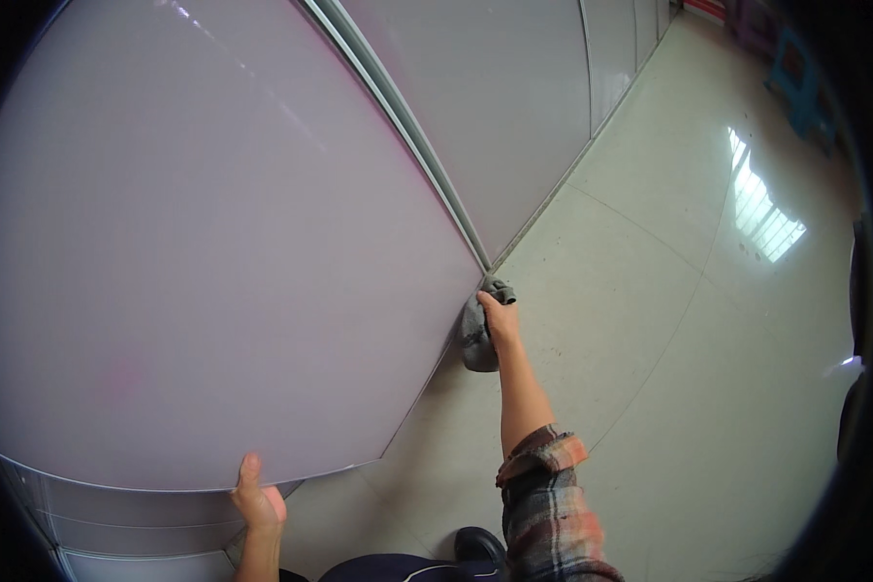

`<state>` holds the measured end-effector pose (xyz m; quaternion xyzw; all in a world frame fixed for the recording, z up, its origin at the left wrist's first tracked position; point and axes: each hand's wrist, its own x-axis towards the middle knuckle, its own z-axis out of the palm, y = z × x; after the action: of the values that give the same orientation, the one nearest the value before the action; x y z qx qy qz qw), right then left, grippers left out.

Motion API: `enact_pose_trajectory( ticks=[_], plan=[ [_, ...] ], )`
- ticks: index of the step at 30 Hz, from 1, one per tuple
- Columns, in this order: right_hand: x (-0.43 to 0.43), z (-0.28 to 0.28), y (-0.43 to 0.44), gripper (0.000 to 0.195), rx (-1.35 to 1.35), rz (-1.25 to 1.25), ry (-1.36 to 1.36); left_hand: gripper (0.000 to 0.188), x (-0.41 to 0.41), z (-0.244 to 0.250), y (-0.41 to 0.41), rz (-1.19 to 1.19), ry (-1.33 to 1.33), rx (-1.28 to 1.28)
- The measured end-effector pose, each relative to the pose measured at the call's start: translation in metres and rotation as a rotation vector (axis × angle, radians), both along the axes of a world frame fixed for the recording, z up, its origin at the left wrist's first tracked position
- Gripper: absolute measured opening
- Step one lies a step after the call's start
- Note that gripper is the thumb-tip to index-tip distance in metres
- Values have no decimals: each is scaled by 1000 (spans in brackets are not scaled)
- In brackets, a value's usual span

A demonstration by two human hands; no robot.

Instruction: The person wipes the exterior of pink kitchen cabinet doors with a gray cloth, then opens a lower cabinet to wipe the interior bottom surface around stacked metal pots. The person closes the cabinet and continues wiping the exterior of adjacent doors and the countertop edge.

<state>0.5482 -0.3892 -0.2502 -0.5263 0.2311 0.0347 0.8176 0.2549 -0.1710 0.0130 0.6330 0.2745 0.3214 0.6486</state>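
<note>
A large pale lilac cabinet door (225, 254) stands swung out from the cabinet, its glossy face filling the left half of the view. With the thumb on its face and the fingers behind, my left hand (260, 498) grips the door's free edge. My right hand (500, 314) holds a bunched grey cloth (480, 342) against the door's bottom edge, close to the hinge-side corner. Part of the cloth hangs down below my fingers. The fingertips of my left hand are hidden behind the door.
A metal edge profile (400, 120) runs between this door and a neighbouring lilac panel (495, 94). Shiny beige floor tiles (669, 349) extend to the right, reflecting a window. A blue plastic stool (800, 87) stands at the far upper right. A dark shoe (479, 545) shows below.
</note>
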Motion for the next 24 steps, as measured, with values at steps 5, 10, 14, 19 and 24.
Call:
enact_pose_trajectory(
  ticks=[5, 10, 14, 19, 24],
  plan=[
    [3, -5, -2, 23, -56, 47, -23, 52, -7, 8, 3, -34, 99, -9],
    [-1, 13, -4, 22, -92, -17, -88, 53, -18, 16, 19, -88, 114, -38],
    [-9, 20, -1, 22, 120, -2, -67, 43, -12, 29, 12, -66, 171, -99],
    [-33, 18, 13, 25, 43, 87, -4, 39, 37, 36, 3, -112, 232, -132],
    [-108, -23, 64, 18, 157, 201, 82, 37, 63, 18, -14, -151, 188, -167]
  ],
)
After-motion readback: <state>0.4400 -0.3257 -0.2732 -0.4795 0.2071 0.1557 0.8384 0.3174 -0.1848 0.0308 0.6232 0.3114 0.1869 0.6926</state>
